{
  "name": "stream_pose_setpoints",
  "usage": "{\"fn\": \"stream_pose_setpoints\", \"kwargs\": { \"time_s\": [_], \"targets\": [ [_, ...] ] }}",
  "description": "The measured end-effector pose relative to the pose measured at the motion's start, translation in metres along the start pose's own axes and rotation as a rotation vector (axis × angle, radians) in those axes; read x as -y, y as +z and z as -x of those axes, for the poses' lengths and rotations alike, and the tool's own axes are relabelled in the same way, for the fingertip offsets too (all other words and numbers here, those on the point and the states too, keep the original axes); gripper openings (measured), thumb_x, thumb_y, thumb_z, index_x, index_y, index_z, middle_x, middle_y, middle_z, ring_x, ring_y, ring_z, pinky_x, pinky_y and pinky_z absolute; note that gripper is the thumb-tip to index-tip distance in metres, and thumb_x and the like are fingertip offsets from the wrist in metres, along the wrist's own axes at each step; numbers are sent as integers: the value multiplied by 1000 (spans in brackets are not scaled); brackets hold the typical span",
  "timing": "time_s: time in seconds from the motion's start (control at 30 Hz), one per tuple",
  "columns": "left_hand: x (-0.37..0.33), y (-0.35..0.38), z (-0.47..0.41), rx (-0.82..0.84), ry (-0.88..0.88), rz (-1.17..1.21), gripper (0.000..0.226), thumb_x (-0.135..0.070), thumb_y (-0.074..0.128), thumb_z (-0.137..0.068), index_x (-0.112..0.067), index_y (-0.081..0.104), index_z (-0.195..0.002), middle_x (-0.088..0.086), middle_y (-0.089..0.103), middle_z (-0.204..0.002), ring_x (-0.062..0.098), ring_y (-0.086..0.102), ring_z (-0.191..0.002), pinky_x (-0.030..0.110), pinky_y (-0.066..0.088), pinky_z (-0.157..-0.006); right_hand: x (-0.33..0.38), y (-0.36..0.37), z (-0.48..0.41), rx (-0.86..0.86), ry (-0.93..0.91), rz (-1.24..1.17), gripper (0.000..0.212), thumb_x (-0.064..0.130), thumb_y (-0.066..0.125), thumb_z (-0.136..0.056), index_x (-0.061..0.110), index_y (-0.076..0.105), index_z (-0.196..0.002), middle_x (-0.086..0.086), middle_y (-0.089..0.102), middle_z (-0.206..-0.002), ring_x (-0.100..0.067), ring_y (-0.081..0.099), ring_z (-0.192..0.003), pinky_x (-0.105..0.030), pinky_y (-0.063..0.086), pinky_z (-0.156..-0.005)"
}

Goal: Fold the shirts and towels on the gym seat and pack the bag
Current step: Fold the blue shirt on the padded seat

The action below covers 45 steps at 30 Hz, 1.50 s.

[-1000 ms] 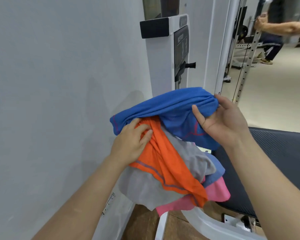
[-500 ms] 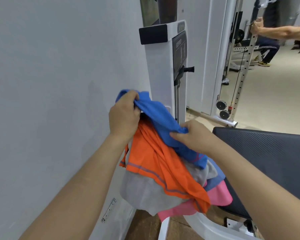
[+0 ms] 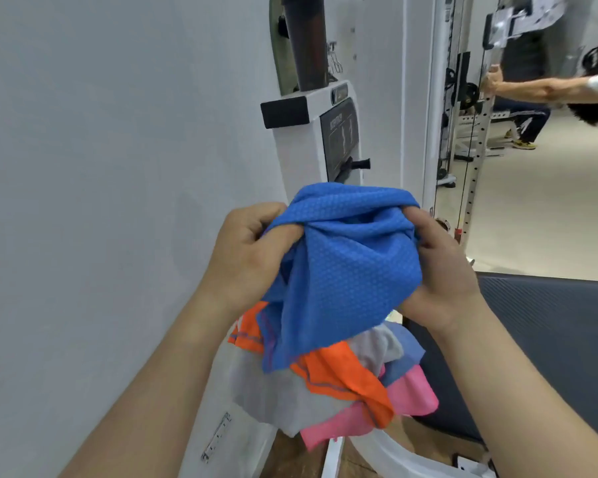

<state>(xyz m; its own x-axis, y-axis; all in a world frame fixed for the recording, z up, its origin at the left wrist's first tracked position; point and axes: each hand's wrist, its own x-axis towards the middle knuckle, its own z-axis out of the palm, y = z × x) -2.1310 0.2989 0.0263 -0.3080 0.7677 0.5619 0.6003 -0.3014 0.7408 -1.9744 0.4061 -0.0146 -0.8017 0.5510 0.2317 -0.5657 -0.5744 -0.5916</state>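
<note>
Two hands, one cloth held: left hand (image 3: 246, 257) and right hand (image 3: 439, 270) each have fingers curled round a bunched edge of the blue mesh cloth (image 3: 346, 270), which hangs between them, raised above the left end of the gym seat (image 3: 549, 339)

Heaped under it at that same end of the seat, spilling over the edge:
- one orange garment (image 3: 339, 374) with a grey seam stripe, touched by the blue cloth's lower hem
- one grey cloth (image 3: 273, 391), on the side away from the seat
- one pale blue cloth (image 3: 408, 350), nearest the seat pad
- one pink cloth (image 3: 411, 398), lowest in the heap

Beyond the seat's left end: white machine column (image 3: 308, 150) bearing a black pad (image 3: 284, 112) and a black lever (image 3: 358, 164)

Far behind the seat: another person's arm (image 3: 532, 91), hand on a rack upright (image 3: 477, 160)
</note>
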Motion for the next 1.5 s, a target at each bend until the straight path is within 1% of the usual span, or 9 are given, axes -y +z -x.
{"fn": "stream_pose_setpoints", "kwargs": {
  "time_s": [0.13, 0.3, 0.4, 0.63, 0.77, 1.0, 1.13, 1.4, 1.5],
  "targets": [
    [-24, 33, 47, -88, -338, 464, 24, -8, 55, -72, -16, 49, -50, -3, 40, -49, 10, 35, -44, 21, 25, -44, 17, -18, 41, -25, 109, 177, 29, 31, 54, -84, 13, 77, -85, -5, 72, -92, -19, 69, -87, -29, 57, -78],
    [0, 50, 123, -145, -471, 497, 35, -21, 73, -47, -8, 49, -69, 1, 44, -57, 10, 42, -48, 17, 36, -46, 57, -70, 129, 86, 509, 1155, 20, 25, 54, -98, 19, 70, -109, 4, 72, -84, -9, 62, -63, -24, 49, -48],
    [12, 80, 165, -85, -654, 473, 39, -31, 85, -53, -12, 56, -73, 4, 54, -66, 12, 51, -53, 18, 44, -50, 72, -105, 178, -25, 472, 1338, 24, 25, 48, -100, 20, 71, -97, -1, 59, -73, -18, 48, -61, -24, 42, -47],
    [11, 155, 223, 410, -470, -464, 21, -19, 71, -85, -27, 52, -78, 0, 54, -58, 0, 45, -47, 19, 32, -51, 80, -164, 264, -714, 155, 1073, 23, 24, 58, -89, 3, 62, -80, -6, 49, -68, -17, 43, -63, -31, 32, -59],
    [-1, 177, 258, 684, -714, -208, 15, -16, 69, -87, -24, 59, -80, 7, 66, -63, 7, 55, -55, 25, 43, -59, 100, -169, 304, -842, 97, 1115, 21, 24, 55, -88, 8, 67, -84, -6, 63, -75, -17, 54, -70, -33, 40, -68],
    [-29, 270, 275, 582, -513, -46, 55, -56, 68, -70, -59, 50, -122, -33, 53, -122, -8, 45, -120, 21, 41, -99, 98, -125, 332, -400, 353, 1335, 18, 17, 54, -85, 5, 60, -72, -12, 51, -66, -14, 44, -60, -32, 39, -61],
    [-39, 304, 275, 785, -475, 121, 32, -41, 69, -85, -44, 55, -114, -25, 62, -114, -5, 54, -112, 23, 47, -94, 84, -104, 338, -350, 258, 1086, 21, 18, 54, -84, 0, 65, -83, -21, 59, -79, -19, 53, -73, -31, 44, -69],
    [10, 249, 262, 872, -654, 219, 15, -32, 68, -88, -21, 69, -97, -3, 73, -96, 12, 67, -89, 41, 54, -79, 104, -133, 364, -1170, -166, 556, 16, 21, 58, -92, 14, 71, -87, -3, 73, -89, -17, 69, -81, -30, 53, -74],
    [18, 242, 231, 563, -672, 385, 20, -30, 65, -89, -11, 72, -88, 8, 71, -89, 19, 63, -83, 41, 49, -81, 107, -162, 373, -1305, -215, 515, 17, 14, 56, -87, 17, 72, -80, -2, 72, -87, -20, 66, -86, -34, 51, -79]
  ]
}}
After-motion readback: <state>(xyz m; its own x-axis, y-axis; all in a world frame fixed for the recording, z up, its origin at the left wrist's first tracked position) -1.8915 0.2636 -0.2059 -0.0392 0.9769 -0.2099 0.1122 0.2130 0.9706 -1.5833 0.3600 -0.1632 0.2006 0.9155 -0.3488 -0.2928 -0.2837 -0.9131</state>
